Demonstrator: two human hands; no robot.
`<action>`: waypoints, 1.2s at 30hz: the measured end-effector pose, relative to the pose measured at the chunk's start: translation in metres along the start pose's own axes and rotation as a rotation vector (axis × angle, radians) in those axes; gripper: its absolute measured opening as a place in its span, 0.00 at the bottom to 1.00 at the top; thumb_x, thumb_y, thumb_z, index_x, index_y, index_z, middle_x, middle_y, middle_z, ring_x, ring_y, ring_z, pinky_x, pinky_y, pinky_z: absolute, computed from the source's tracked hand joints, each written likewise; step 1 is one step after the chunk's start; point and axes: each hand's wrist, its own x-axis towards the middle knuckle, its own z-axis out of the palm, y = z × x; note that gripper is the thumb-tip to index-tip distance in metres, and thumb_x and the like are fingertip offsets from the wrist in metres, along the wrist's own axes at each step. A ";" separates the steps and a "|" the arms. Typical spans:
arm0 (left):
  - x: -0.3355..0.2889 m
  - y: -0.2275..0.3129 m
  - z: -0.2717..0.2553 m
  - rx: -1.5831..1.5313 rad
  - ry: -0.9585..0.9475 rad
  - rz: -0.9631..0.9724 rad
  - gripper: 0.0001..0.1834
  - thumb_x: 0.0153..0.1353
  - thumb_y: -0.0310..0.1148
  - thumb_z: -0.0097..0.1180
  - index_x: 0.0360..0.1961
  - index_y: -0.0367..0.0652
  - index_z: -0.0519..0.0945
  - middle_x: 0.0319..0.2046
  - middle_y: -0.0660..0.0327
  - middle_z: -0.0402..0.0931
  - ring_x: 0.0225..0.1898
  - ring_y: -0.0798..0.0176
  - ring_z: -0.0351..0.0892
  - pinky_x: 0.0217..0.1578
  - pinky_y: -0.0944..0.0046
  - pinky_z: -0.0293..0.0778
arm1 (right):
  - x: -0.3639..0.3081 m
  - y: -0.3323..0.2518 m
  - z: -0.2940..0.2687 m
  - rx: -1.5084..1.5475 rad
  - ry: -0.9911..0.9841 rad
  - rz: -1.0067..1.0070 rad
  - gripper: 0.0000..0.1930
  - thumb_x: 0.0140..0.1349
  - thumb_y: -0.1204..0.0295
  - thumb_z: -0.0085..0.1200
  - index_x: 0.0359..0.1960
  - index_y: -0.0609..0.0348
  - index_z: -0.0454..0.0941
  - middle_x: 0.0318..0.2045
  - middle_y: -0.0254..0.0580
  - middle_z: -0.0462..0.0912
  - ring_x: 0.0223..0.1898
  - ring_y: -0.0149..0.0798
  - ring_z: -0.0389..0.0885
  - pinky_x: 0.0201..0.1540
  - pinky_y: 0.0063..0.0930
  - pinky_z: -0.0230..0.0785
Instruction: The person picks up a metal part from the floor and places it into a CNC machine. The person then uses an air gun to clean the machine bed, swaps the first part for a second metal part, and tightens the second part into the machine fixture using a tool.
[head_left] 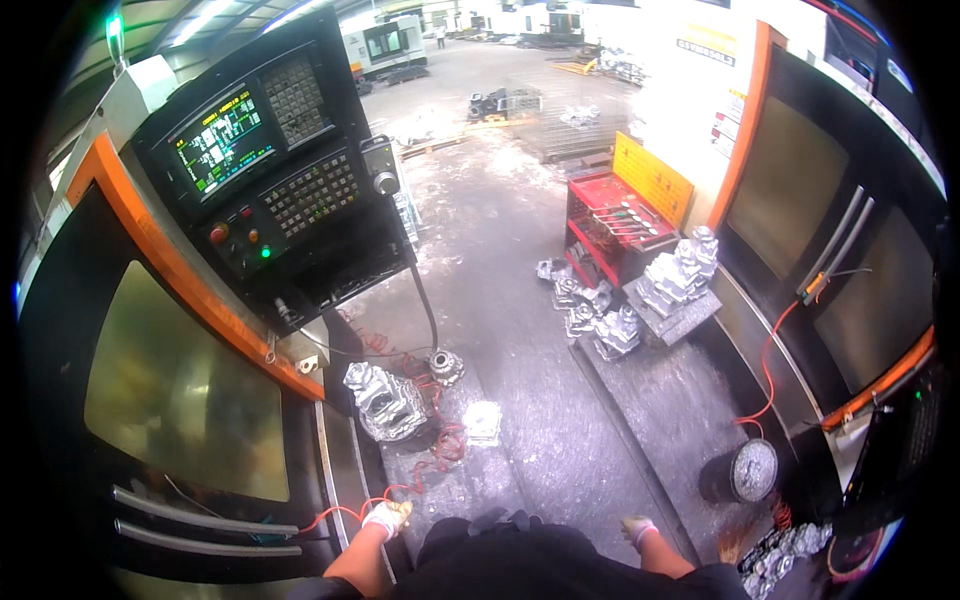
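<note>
My left hand (388, 517), in a pale work glove with yellowish fingertips, hangs low beside the left machine. Its fingers are loosely bent, and nothing shows in them. A red air hose (345, 510) runs from the machine's door handles (210, 532) past this hand, seeming to pass behind it. My right hand (637, 530), gloved too, hangs at my other side with loosely bent fingers and no visible load. Ahead of my left hand, a silvery metal casting (385, 402) rests low beside the machine, near a round metal part (446, 367).
A control panel (255, 150) with a lit screen juts out at left. Castings (680, 272) sit on a stand (672, 312) near a red tool cart (622, 225). A bucket (752, 470) stands by the right machine (800, 200). Coiled red hose (450, 440) lies on the floor.
</note>
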 end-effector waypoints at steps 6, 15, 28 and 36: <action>0.036 0.036 -0.001 0.061 -0.008 0.134 0.23 0.65 0.53 0.56 0.24 0.45 0.82 0.17 0.63 0.78 0.13 0.67 0.70 0.17 0.61 0.68 | 0.028 0.005 -0.019 0.185 -0.032 0.092 0.20 0.67 0.55 0.53 0.56 0.50 0.75 0.48 0.42 0.84 0.39 0.42 0.82 0.34 0.43 0.71; 0.111 0.102 -0.005 0.300 -0.229 -0.131 0.29 0.70 0.56 0.40 0.43 0.44 0.85 0.36 0.57 0.86 0.36 0.55 0.84 0.39 0.52 0.76 | 0.018 -0.074 -0.020 0.230 0.006 0.128 0.19 0.64 0.57 0.56 0.51 0.52 0.77 0.34 0.36 0.84 0.28 0.37 0.79 0.26 0.38 0.68; 0.244 0.244 0.040 -0.150 -0.077 0.034 0.29 0.65 0.60 0.48 0.25 0.44 0.83 0.22 0.56 0.83 0.26 0.56 0.81 0.35 0.56 0.76 | 0.162 -0.197 -0.162 -0.034 -0.105 0.065 0.19 0.65 0.54 0.54 0.49 0.55 0.76 0.38 0.42 0.85 0.30 0.41 0.82 0.28 0.41 0.72; 0.225 0.158 0.232 -0.369 0.004 -0.354 0.29 0.65 0.59 0.47 0.37 0.44 0.86 0.28 0.55 0.85 0.33 0.54 0.84 0.39 0.54 0.76 | 0.346 -0.377 -0.166 -0.424 -0.275 0.112 0.24 0.69 0.52 0.50 0.53 0.62 0.75 0.29 0.46 0.86 0.20 0.37 0.78 0.23 0.31 0.68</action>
